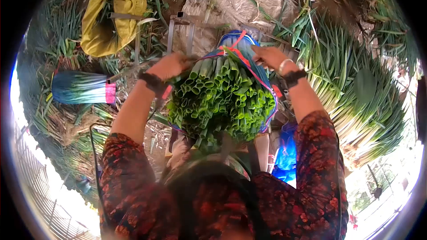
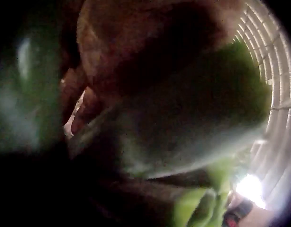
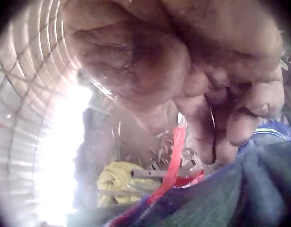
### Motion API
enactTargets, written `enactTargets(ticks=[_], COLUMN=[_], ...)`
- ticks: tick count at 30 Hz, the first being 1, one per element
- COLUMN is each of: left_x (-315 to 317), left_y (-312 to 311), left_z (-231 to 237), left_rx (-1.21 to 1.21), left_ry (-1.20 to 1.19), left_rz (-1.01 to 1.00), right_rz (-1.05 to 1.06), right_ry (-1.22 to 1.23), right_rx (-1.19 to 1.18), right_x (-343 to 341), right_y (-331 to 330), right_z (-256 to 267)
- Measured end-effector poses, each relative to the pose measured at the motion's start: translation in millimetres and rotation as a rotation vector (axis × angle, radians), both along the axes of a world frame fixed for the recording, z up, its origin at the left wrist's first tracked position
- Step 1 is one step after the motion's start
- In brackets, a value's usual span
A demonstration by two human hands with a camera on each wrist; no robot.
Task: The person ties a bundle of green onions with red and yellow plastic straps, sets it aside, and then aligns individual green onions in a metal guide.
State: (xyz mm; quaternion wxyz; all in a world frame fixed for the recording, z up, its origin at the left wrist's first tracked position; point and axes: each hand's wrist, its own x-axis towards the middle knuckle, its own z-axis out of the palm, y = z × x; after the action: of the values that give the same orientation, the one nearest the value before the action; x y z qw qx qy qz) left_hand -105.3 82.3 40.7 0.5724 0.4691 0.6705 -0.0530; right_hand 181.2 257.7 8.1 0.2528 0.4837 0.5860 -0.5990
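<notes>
A thick bundle of green onion leaves (image 1: 222, 93), cut hollow ends facing up, lies in a blue wrap (image 1: 262, 74) before the person. At its upper left, my left hand (image 1: 171, 65) has its fingers curled at the wrap's drawn-out edge; in the left wrist view this hand (image 2: 136, 42) is dark and blurred above a leaf (image 2: 174, 146). My right hand (image 1: 272, 58) is at the upper right. In the right wrist view the right hand (image 3: 183, 61) has curled fingers and pinches a red strap (image 3: 173, 161) above the wrap (image 3: 259, 175).
A yellow sack (image 1: 133, 0) stands open at the upper left, above a wrapped bundle (image 1: 82, 88) with a pink band. Loose green onions (image 1: 347, 89) are piled at the right. Metal frame bars (image 1: 171, 35) and a pale sheet (image 1: 227, 4) lie beyond the bundle.
</notes>
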Motion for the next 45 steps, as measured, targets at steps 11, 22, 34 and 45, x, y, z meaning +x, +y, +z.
enactTargets(ticks=[11, 22, 34, 45], left_x=[68.1, 108.1, -77.9, 0.9], left_y=[80.9, 20.1, 7.2, -111.4], left_z=[-40.0, 63.3, 98.4, -75.8], left_rx=[0.489, 0.831, 0.811, 0.042], left_ry=[-0.03, 0.017, 0.114, -0.388], left_rz=[-0.28, -0.333, 1.167, 0.768], right_rz=[-0.589, 0.594, 0.147, -0.634], right_ry=[0.149, 0.204, 0.138, 0.525], right_rx=[-0.385, 0.376, -0.048, -0.284], right_x=[-12.5, -77.6, -34.8, -4.2], right_y=[8.7, -2.7, 10.0, -57.0], right_z=[-31.3, -22.3, -13.8, 195.7])
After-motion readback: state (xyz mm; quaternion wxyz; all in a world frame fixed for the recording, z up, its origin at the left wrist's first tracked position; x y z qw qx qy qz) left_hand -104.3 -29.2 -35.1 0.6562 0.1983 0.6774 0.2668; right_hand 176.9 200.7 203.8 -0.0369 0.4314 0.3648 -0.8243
